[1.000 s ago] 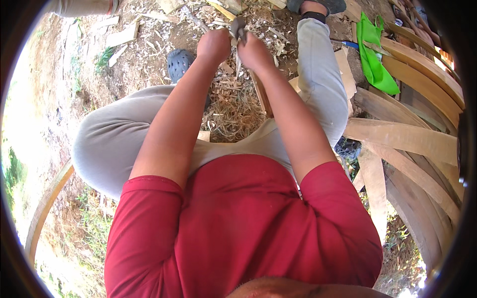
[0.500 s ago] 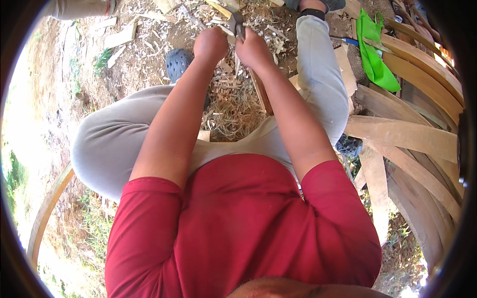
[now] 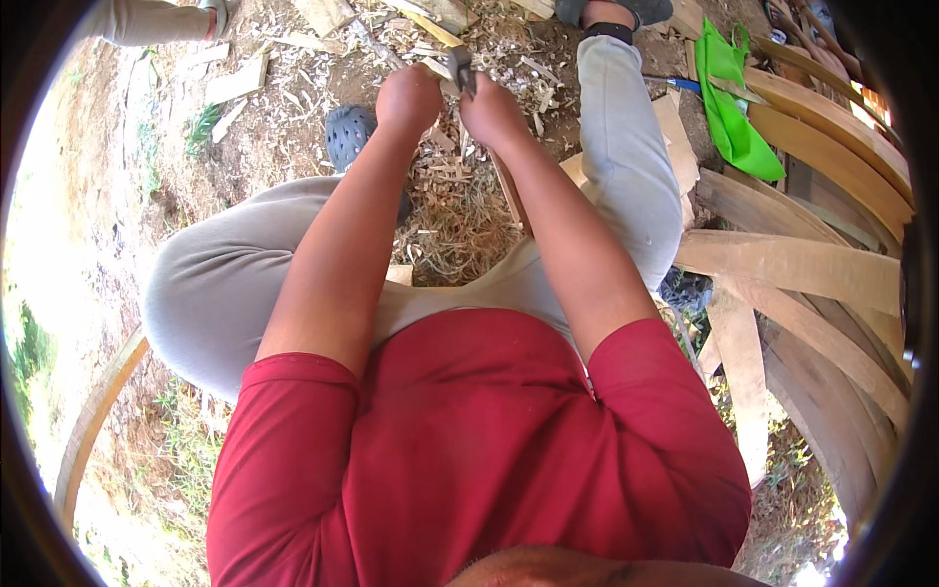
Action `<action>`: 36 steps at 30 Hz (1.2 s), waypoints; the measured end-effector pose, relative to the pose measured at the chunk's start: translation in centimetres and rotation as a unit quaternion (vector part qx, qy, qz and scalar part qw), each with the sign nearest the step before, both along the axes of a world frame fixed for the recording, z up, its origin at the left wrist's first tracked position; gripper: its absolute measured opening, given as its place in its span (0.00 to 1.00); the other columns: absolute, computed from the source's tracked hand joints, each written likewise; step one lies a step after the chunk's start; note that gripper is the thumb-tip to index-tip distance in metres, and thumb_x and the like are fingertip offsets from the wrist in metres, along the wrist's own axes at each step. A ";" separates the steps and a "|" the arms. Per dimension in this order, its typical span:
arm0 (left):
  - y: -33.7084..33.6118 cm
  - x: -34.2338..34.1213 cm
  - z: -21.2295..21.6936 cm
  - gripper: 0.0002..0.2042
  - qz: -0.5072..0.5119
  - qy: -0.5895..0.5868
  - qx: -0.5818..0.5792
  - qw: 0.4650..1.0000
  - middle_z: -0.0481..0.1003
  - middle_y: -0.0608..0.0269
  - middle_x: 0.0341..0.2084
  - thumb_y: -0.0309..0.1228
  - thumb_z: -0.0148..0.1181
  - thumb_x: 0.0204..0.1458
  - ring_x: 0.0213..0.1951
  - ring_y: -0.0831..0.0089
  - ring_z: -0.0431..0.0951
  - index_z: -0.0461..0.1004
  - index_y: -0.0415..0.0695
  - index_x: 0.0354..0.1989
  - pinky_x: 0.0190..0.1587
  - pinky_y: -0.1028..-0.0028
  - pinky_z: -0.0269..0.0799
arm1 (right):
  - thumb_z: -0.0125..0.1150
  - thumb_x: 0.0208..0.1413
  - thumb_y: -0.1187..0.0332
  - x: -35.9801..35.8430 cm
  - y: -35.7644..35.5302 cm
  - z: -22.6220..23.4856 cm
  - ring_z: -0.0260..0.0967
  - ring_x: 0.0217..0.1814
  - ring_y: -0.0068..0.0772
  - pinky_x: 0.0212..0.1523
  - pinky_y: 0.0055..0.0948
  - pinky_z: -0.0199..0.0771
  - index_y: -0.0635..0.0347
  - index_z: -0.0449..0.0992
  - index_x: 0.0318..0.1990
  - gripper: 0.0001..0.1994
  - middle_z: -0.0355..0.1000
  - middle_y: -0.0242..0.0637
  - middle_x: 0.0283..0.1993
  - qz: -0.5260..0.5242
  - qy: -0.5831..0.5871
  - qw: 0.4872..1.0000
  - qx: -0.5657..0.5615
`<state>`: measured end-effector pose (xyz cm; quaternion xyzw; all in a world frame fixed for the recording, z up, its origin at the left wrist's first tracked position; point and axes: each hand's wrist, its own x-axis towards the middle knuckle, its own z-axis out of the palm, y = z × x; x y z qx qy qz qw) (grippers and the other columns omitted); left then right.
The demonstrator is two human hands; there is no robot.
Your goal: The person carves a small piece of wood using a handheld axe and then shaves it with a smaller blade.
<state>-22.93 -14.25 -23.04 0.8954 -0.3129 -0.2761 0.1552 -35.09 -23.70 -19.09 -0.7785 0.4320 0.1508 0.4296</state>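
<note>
Both hands (image 3: 452, 98) tight on metal tool (image 3: 460, 68) over wood shavings (image 3: 455, 210).

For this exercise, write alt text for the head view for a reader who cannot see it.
Both hands, left hand and right hand, grip a small grey metal tool over a narrow pale wooden strip above a pile of wood shavings. Curved wooden planks and a bright green bag lie to the right.
</note>
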 end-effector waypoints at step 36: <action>0.0 0.1 0.9 0.12 -0.106 -0.016 0.023 0.994 0.84 0.47 0.41 0.36 0.55 0.65 0.47 0.46 0.84 0.82 0.47 0.48 0.51 0.51 0.79 | 0.56 0.67 0.63 0.5 -2.7 -0.7 0.81 0.51 0.53 0.54 0.50 0.79 0.58 0.75 0.56 0.15 0.81 0.50 0.50 0.011 -0.011 1.000 0.001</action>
